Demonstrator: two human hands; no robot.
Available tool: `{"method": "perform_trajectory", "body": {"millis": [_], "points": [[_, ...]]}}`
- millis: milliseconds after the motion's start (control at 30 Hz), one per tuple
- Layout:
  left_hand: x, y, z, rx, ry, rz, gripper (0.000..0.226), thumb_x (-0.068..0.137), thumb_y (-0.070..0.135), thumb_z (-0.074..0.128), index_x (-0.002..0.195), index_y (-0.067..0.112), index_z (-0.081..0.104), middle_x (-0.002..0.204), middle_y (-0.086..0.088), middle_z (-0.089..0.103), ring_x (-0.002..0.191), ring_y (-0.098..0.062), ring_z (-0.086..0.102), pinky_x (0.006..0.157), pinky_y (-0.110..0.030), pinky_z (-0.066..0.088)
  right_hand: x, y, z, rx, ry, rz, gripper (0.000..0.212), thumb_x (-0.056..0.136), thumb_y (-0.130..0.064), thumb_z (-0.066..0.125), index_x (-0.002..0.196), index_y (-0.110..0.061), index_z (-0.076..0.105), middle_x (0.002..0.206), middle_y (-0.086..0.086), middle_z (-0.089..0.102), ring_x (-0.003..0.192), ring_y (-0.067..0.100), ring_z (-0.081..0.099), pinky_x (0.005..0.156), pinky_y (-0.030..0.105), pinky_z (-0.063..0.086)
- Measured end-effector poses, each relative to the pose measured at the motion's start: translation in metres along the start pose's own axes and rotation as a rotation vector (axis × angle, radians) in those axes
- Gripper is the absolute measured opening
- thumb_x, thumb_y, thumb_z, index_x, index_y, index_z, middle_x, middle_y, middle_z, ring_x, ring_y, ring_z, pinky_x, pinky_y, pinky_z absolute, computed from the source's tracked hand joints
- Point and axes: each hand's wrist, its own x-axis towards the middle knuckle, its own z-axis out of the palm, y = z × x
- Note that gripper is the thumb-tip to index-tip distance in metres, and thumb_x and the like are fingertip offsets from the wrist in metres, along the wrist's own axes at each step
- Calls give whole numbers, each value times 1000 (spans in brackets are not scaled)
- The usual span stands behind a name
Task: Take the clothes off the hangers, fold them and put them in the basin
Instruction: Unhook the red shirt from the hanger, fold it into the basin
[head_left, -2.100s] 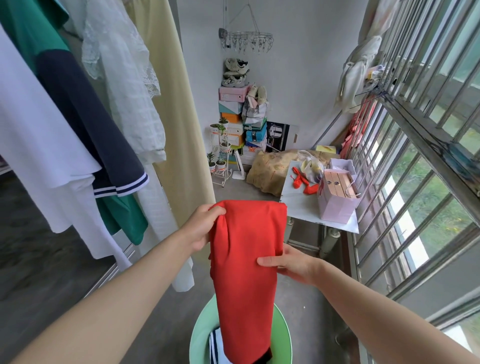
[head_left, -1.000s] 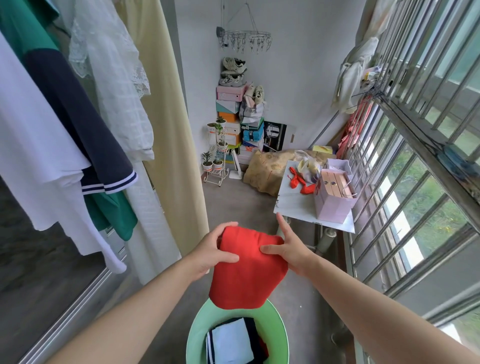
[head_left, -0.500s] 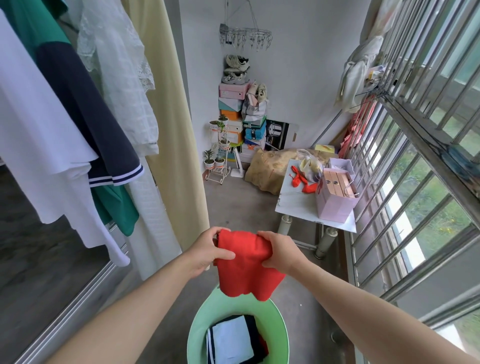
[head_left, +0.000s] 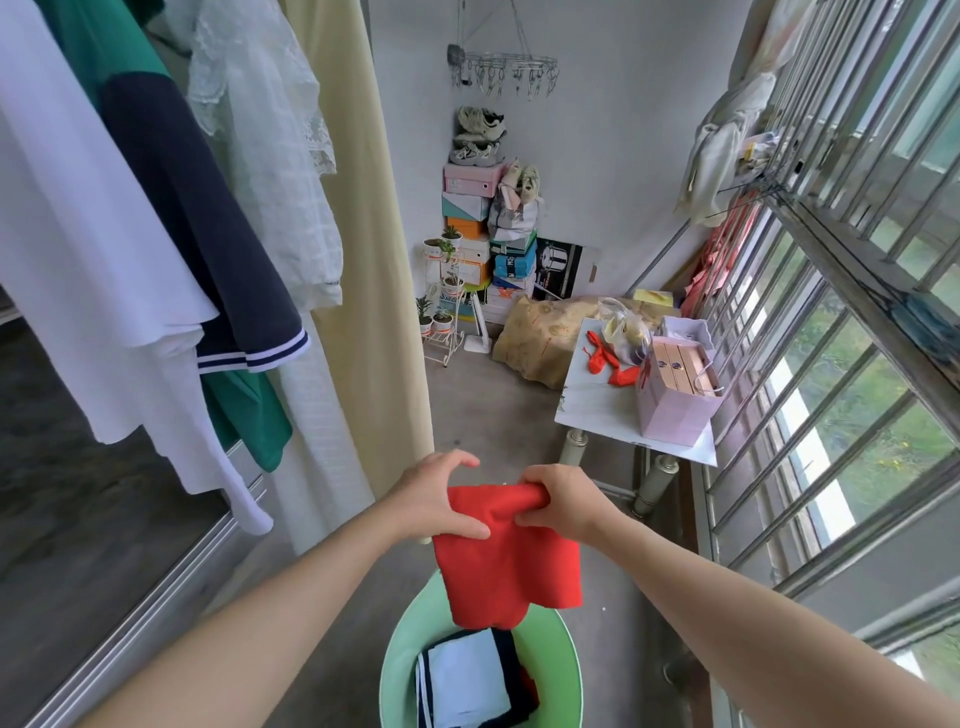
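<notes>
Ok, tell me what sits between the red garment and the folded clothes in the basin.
Nothing: in the head view the red garment hangs clear above the folded clothes in the green basin; only air between.

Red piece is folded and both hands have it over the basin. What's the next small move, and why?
Probably lower the red garment straight down into the green basin and release. Both the left hand and right hand grip its top fold, its lower edge already hangs just above the folded navy-and-white clothes, and more clothes hang waiting on the left.
</notes>
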Motion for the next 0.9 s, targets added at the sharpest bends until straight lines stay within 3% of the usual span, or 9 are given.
{"method": "perform_trajectory", "body": {"millis": [100,200,300,433,500,633,767,833,900], "points": [[-4,12,9,378,-46,95,75,57,51,79,124,34,47,117,8,60,109,-15,55,87,-30,45,2,-6,6,39,-2,-56,31,71,-19,78,99,-14,68,91,0,66,86,17,58,70,22,35],[-3,9,14,534,-35,64,42,66,34,70,102,26,49,100,1,65,94,-26,62,69,-34,47,4,-11,6,175,3,-79,27,69,-14,80,91,-20,66,79,-12,59,75,6,53,68,17,35],[3,1,0,460,-47,32,28,63,21,68,88,20,55,86,-1,65,83,-26,63,61,-32,46,2,-8,5,454,67,21,36,66,-10,83,85,-30,60,79,-16,62,69,-6,56,72,17,46],[10,3,-23,337,-101,69,29,58,16,74,84,14,62,71,3,60,74,-24,63,59,-32,49,-7,3,14,794,24,173,58,62,-6,86,112,-20,60,102,1,70,91,14,66,90,38,54],[12,6,-30,291,-109,82,30,57,14,76,84,13,63,70,3,61,73,-23,64,61,-32,50,-15,3,20,875,-100,219,68,62,-5,86,122,-14,56,112,2,69,100,14,66,91,32,54],[16,11,-41,201,-106,105,35,55,13,76,88,13,65,80,-6,70,77,-26,67,66,-39,54,-28,5,39,962,-185,247,77,62,-4,85,126,-25,48,116,-5,66,102,8,65,79,21,54],[16,12,-42,191,-141,160,41,50,20,70,90,13,64,84,-5,70,80,-24,66,68,-38,54,-28,12,61,672,97,424,50,63,-17,87,106,-16,61,97,0,68,88,16,63,77,29,52],[16,11,-37,240,-120,199,31,53,15,67,84,15,60,79,-3,66,76,-25,63,65,-37,51,-27,15,63,659,130,460,29,69,-12,82,91,-12,64,85,3,65,77,18,59,70,28,48],[16,9,-31,308,-54,241,22,59,10,63,79,17,56,73,0,63,73,-25,60,62,-37,49,-23,18,62,678,145,474,28,70,-5,78,90,-13,59,83,4,63,73,17,57,61,23,47]]}}
